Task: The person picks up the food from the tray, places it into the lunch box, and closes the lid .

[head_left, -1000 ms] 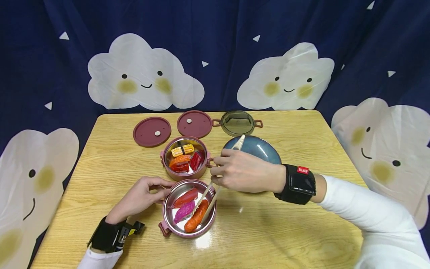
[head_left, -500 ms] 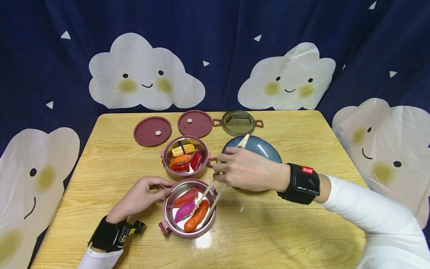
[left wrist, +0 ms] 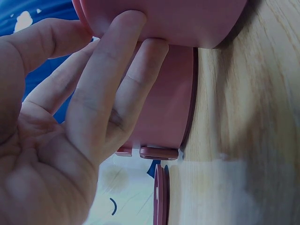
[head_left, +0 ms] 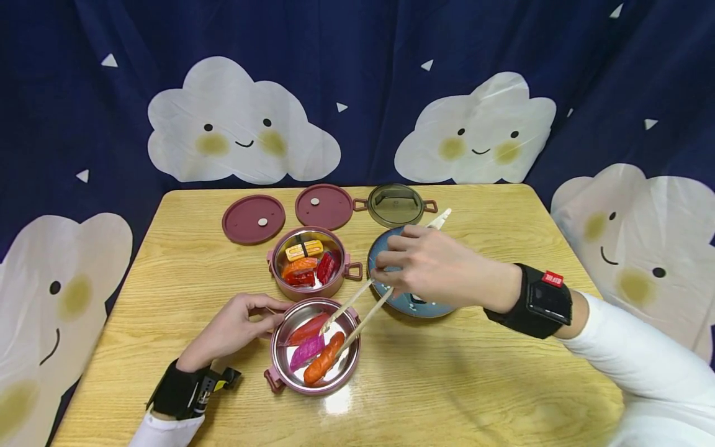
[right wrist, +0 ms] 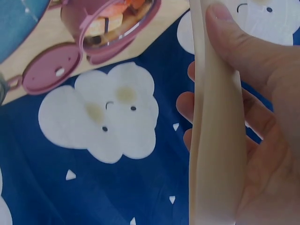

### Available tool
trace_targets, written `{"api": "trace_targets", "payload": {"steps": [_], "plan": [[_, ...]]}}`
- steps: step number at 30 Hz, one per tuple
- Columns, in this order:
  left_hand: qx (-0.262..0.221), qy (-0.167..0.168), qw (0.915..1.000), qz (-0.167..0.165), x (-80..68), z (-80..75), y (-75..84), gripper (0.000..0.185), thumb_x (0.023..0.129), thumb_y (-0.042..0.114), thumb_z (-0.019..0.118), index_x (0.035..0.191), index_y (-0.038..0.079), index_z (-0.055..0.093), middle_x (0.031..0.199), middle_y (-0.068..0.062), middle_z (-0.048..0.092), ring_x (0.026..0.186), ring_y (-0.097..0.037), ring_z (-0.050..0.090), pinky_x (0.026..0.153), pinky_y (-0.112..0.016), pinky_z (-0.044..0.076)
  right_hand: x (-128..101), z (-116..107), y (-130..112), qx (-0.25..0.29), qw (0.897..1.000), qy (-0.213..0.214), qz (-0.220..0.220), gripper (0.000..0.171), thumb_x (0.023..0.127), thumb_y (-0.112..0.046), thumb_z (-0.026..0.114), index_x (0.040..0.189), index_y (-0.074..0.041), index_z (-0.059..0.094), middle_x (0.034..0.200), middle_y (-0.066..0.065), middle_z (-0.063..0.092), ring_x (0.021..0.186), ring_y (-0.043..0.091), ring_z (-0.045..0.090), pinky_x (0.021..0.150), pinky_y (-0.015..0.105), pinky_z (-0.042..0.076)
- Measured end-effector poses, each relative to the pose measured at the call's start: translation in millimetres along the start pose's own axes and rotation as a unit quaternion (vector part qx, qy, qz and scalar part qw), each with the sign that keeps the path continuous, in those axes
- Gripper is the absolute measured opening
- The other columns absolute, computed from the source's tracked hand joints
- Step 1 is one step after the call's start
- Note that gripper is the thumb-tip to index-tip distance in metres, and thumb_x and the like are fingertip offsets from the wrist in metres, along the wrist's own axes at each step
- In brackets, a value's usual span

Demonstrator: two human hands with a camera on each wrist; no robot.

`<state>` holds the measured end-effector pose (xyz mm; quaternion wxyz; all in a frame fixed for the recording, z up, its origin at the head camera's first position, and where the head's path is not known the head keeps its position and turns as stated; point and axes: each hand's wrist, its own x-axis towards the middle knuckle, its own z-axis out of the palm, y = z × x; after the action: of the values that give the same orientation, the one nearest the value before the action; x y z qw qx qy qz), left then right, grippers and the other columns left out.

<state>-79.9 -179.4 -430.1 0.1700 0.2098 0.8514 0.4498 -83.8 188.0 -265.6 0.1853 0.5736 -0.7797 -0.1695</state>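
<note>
No readable writing anywhere on the bench or the food tins. One label shows: a small red tag [head_left: 552,278] on the black wrist strap [head_left: 537,302] of the right arm carries white characters, but they are too small and blurred to make out. The blue plate [head_left: 414,303] has a tiny dark mark near its front rim, also unreadable. The wrist views show no letters or numbers at all.
</note>
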Motion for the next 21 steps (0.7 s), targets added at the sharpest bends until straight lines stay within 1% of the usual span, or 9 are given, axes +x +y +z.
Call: {"api": "trace_targets", "payload": {"steps": [2, 4, 6, 10, 15, 18, 21], "plan": [[0.003, 0.002, 1.0, 0.0, 0.0, 0.2, -0.1, 0.022, 0.1, 0.02, 0.073, 0.121, 0.017, 0.08, 0.118, 0.0, 0.081, 0.11, -0.016, 0.071, 0.096, -0.034, 0.054, -5, -3, 3, 0.007, 1.0, 0.003, 0.011, 0.041, 0.085, -0.05, 0.081, 0.115, -0.023, 0.081, 0.104, -0.008, 0.076, 0.092, 0.016, 0.063, 0.083, 0.03, 0.051], [0.004, 0.003, 1.0, 0.0, -0.1, 0.3, -0.1, 0.022, 0.1, 0.02, 0.073, 0.121, 0.017, 0.08, 0.118, 0.001, 0.081, 0.111, -0.016, 0.07, 0.096, -0.034, 0.054, -10, -8, 7, 0.014, 1.0, 0.002, 0.025, 0.041, 0.084, -0.048, 0.084, 0.116, -0.022, 0.081, 0.103, -0.008, 0.076, 0.09, 0.016, 0.063, 0.08, 0.03, 0.05], [0.003, 0.004, 1.0, 0.0, -0.2, 0.3, -0.1, 0.022, 0.1, 0.02, 0.073, 0.121, 0.017, 0.08, 0.117, 0.0, 0.081, 0.11, -0.015, 0.07, 0.095, -0.032, 0.054, -17, -11, 10, 0.016, 0.999, -0.003, 0.041, 0.043, 0.081, -0.047, 0.087, 0.116, -0.022, 0.082, 0.103, -0.008, 0.076, 0.09, 0.016, 0.063, 0.078, 0.03, 0.049], [-0.003, 0.002, 1.0, -0.001, -0.1, -0.2, 0.2, 0.022, 0.1, 0.018, 0.073, 0.121, 0.016, 0.08, 0.116, -0.001, 0.081, 0.107, -0.013, 0.07, 0.09, -0.027, 0.054, -31, -17, 17, 0.023, 0.997, -0.001, 0.073, 0.046, 0.073, -0.044, 0.093, 0.112, -0.021, 0.082, 0.1, -0.007, 0.076, 0.086, 0.016, 0.063, 0.077, 0.03, 0.051], [-0.002, 0.001, 1.0, -0.002, -0.2, -0.5, 0.7, 0.022, 0.1, 0.018, 0.073, 0.121, 0.016, 0.08, 0.116, -0.001, 0.081, 0.107, -0.012, 0.07, 0.092, -0.028, 0.054, -49, -19, 25, 0.029, 0.995, 0.021, 0.094, 0.046, 0.067, -0.035, 0.098, 0.106, -0.017, 0.082, 0.095, -0.004, 0.075, 0.081, 0.017, 0.063, 0.073, 0.033, 0.053], [-0.004, 0.0, 1.0, -0.004, -0.4, -0.3, 1.1, 0.023, 0.1, 0.017, 0.072, 0.122, 0.015, 0.08, 0.117, -0.001, 0.081, 0.107, -0.013, 0.07, 0.092, -0.028, 0.054, -60, -18, 30, 0.029, 0.993, 0.024, 0.108, 0.044, 0.067, -0.034, 0.097, 0.105, -0.016, 0.083, 0.093, -0.004, 0.075, 0.078, 0.018, 0.064, 0.073, 0.035, 0.054], [-0.008, -0.002, 1.0, -0.005, -0.7, -0.2, 1.1, 0.023, 0.1, 0.016, 0.072, 0.122, 0.015, 0.079, 0.118, -0.002, 0.08, 0.107, -0.014, 0.07, 0.091, -0.026, 0.054, -70, -15, 34, 0.039, 0.991, 0.007, 0.132, 0.041, 0.069, -0.034, 0.096, 0.104, -0.017, 0.084, 0.091, -0.004, 0.075, 0.076, 0.018, 0.063, 0.07, 0.035, 0.055]]}}
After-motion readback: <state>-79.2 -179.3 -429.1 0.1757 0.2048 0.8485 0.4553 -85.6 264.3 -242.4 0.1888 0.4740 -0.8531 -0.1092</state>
